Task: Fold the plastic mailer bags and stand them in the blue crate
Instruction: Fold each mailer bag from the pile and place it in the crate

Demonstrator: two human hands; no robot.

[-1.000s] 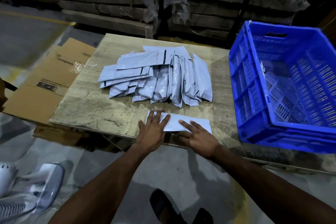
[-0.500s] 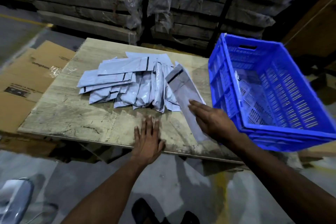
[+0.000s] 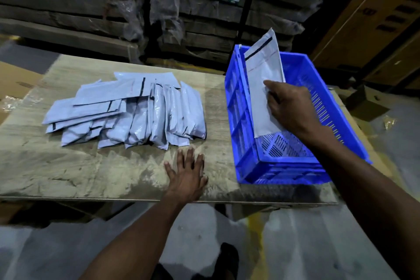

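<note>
The right hand [image 3: 288, 107] gripped a folded mailer bag [image 3: 263, 88], fingers curled round its edge, and held it upright against the left inner wall of the blue crate [image 3: 245, 143], its top end rising above the rim. The crate sat on the right part of the bench [image 3: 91, 170]. The left hand [image 3: 186, 173] lay flat on the bench with fingers straight and spread, holding nothing, just in front of the pile of unfolded mailer bags [image 3: 127, 111] heaped in the middle of the bench.

Mailer pile [image 3: 127, 111] lies on the table [image 3: 68, 170], crate [image 3: 318, 88] apparently right of it.
</note>
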